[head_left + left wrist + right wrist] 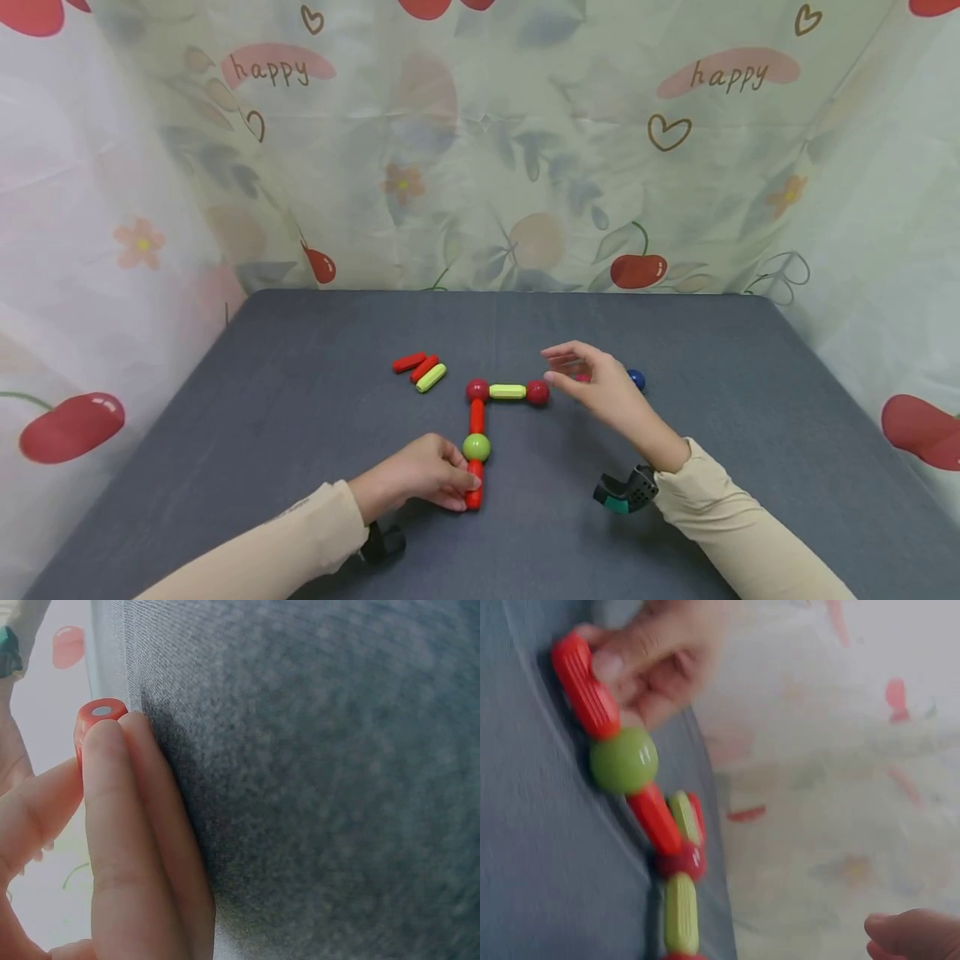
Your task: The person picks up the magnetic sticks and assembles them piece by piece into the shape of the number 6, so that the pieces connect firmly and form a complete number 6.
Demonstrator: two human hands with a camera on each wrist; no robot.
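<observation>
My left hand point(431, 472) pinches a red magnetic rod point(475, 492) between thumb and fingers at the near end of a chain. In the left wrist view, the rod's free end shows a silvery disc. A green ball point(476, 447) joins it to another red rod point(477, 417), which runs away to a red ball point(477, 390). From there a yellow-green rod point(507, 392) leads right to a second red ball point(537, 392). My right hand point(592, 379) hovers just right of that ball, fingers loosely extended. A bit of red shows behind its fingers, mostly hidden.
Two red rods point(409, 362) and a loose yellow-green rod point(431, 378) lie left of the chain's far end. A blue ball point(637, 379) peeks out behind my right hand. The dark grey table point(337, 333) meets a printed curtain point(480, 167) at the back.
</observation>
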